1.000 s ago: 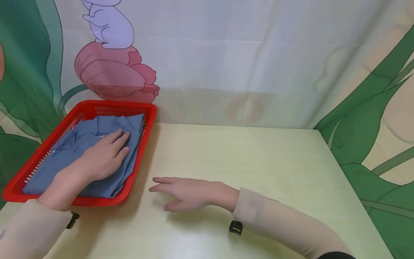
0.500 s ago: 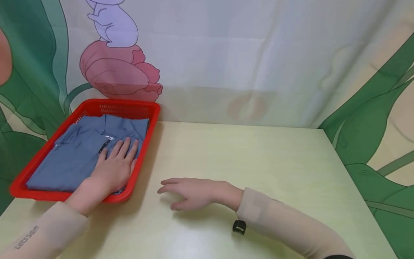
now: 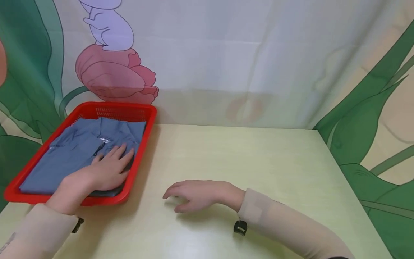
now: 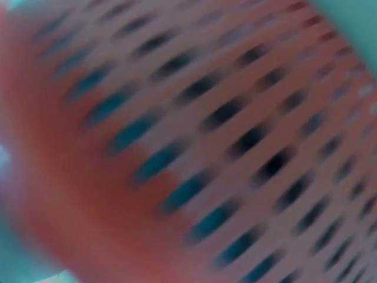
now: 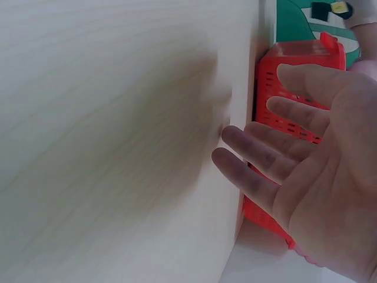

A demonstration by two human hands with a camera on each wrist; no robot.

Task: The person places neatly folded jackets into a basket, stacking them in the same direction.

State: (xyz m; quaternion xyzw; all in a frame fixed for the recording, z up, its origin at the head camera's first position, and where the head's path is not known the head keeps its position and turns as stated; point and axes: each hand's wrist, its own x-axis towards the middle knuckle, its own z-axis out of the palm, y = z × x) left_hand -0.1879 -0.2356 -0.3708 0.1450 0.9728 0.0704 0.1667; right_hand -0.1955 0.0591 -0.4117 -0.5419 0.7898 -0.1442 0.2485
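A folded blue garment with a collar and a dark zip lies in a red slotted basket at the left of the head view. My left hand rests on its near right part, fingers spread, palm down; a darker edge shows below the hand. The blurred slotted basket wall fills the left wrist view, where the hand is hidden. To the right of the basket, my right hand is held low over the table, holding nothing. Its fingers are loosely bent in the right wrist view.
The pale wooden table extends right of the basket to its slanting right edge. A printed curtain with leaves, a pink flower and a pale animal hangs right behind it.
My left hand has shifted toward the garment's near right part, uncovering the zip, and the cloth lies smoother. My right hand has drifted slightly right, its fingers bent more.
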